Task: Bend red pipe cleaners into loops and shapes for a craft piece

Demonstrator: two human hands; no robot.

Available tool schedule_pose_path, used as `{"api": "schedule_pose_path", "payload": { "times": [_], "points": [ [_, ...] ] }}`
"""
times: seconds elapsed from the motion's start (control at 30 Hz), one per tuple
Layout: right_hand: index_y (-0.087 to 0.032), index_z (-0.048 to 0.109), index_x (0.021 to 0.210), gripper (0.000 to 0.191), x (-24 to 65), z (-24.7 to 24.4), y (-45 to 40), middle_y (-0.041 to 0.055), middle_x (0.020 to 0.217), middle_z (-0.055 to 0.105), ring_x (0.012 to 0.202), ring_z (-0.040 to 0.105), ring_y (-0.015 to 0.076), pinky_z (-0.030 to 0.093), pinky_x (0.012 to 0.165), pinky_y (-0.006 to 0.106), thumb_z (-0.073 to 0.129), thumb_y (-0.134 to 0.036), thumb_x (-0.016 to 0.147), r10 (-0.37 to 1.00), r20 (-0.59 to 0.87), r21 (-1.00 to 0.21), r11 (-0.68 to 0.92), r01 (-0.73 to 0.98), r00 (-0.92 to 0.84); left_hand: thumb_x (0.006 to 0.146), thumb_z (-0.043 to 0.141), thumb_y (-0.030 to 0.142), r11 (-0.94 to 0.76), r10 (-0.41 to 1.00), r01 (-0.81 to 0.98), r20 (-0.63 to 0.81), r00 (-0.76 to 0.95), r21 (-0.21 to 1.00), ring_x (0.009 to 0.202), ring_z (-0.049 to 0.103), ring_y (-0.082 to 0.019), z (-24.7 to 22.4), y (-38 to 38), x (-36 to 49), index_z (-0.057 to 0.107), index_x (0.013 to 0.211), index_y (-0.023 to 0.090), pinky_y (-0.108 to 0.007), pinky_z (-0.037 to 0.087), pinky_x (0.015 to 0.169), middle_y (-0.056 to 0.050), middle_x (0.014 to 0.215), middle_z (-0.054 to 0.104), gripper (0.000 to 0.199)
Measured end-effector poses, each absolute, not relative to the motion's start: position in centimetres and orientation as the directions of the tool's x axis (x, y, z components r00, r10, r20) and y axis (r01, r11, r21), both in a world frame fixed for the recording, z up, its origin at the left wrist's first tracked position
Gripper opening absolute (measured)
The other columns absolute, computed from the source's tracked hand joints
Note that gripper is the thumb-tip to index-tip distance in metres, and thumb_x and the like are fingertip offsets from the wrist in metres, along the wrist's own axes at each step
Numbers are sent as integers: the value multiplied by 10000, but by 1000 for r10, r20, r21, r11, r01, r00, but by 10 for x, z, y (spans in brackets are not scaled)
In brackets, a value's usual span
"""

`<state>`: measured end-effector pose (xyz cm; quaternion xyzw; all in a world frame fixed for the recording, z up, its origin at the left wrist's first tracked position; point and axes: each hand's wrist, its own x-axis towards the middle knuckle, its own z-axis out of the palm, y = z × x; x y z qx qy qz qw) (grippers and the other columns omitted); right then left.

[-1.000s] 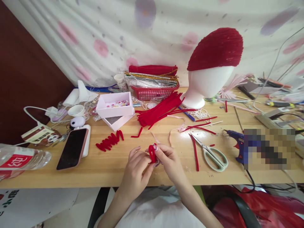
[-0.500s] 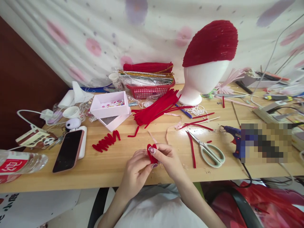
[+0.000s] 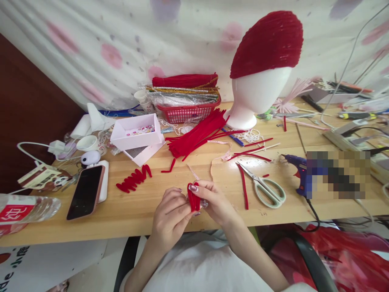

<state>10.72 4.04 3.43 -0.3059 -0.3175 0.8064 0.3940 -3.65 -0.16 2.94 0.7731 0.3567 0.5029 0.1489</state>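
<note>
A bent loop of red fuzzy stem [image 3: 194,198] is pinched between my hands near the table's front edge. My left hand [image 3: 173,211] grips its left side and lower end. On the right, my right hand [image 3: 212,198] holds its top and right side, thumb on the front. Left of my hands lies a row of folded red pieces [image 3: 134,179], with a short bent red stem [image 3: 168,166] behind them. A bundle of red stems [image 3: 197,136] lies farther back. Scissors [image 3: 267,190] and a straight red stem [image 3: 244,187] rest to the right.
A white foam head [image 3: 258,91] wears a red cap [image 3: 269,46]. Behind the bundle stands a red basket [image 3: 188,112]. White box [image 3: 135,136], phone [image 3: 86,192] and bottle [image 3: 27,211] are at left; a blue glue gun [image 3: 299,170] is at right.
The view has shifted slightly. Both hands have parted a little around the red loop, and more of it shows, with its two sides standing side by side.
</note>
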Motion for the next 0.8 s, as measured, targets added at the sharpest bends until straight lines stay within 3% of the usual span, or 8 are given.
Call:
{"api": "schedule_pose_path", "payload": {
  "times": [0.2,0.3,0.4,0.47,0.53,0.6,0.7,0.8],
  "points": [
    [-150,613,576,310,107,36,42,-37,514,540,458,373,67,255,466,226,788,-384,680,817,-266,-794,-486,-364,-512,880,607,81,-706,694,414,678,244,574,752,596,-179,28,-3,-38,700,999,230,-415,510,818,-23,770,701,212],
    [-158,582,559,395,105,34,44,-51,492,469,450,329,69,229,459,233,720,-478,745,834,-246,-837,-440,-325,-494,875,592,67,-677,719,412,667,196,609,762,615,-185,27,-4,-41,716,965,230,-397,524,794,-31,775,709,223],
    [-163,610,620,451,103,30,52,-65,495,395,454,314,82,235,461,236,582,-554,842,908,-174,-947,-261,-189,-382,862,598,43,-593,783,401,617,81,699,790,635,-187,21,-8,-50,734,938,227,-345,532,735,-45,811,714,241],
    [-161,659,741,384,99,27,63,-39,559,490,504,414,103,304,496,234,532,-488,896,943,-70,-995,-42,92,-324,855,611,39,-533,807,413,591,-16,738,776,640,-177,14,-11,-60,743,942,239,-316,527,700,-36,819,715,255],
    [-171,680,872,287,89,25,76,0,692,627,609,542,131,371,567,237,491,-376,941,940,8,-869,176,464,-342,852,623,53,-490,798,442,591,-121,752,768,643,-173,7,-12,-72,748,950,251,-308,524,687,-30,831,720,254],
    [-176,677,936,253,75,25,90,42,811,704,699,620,166,395,616,254,456,-296,963,925,5,-659,289,695,-380,850,636,72,-459,767,482,607,-209,746,771,644,-175,2,-13,-83,755,945,255,-314,523,703,-31,854,728,238],
    [-151,657,1019,214,52,23,107,119,884,734,756,661,232,394,632,290,459,-177,943,908,-29,-510,347,787,-419,841,656,93,-419,721,520,621,-307,744,772,646,-171,-2,-15,-98,761,906,251,-314,524,744,-23,847,732,200],
    [-120,636,1035,254,41,21,116,145,835,720,741,660,250,398,639,301,450,-29,888,868,-80,-389,426,817,-491,844,661,129,-364,725,515,583,-367,776,784,656,-173,-4,-18,-110,763,885,242,-299,531,747,-19,829,731,158]
  ]
}}
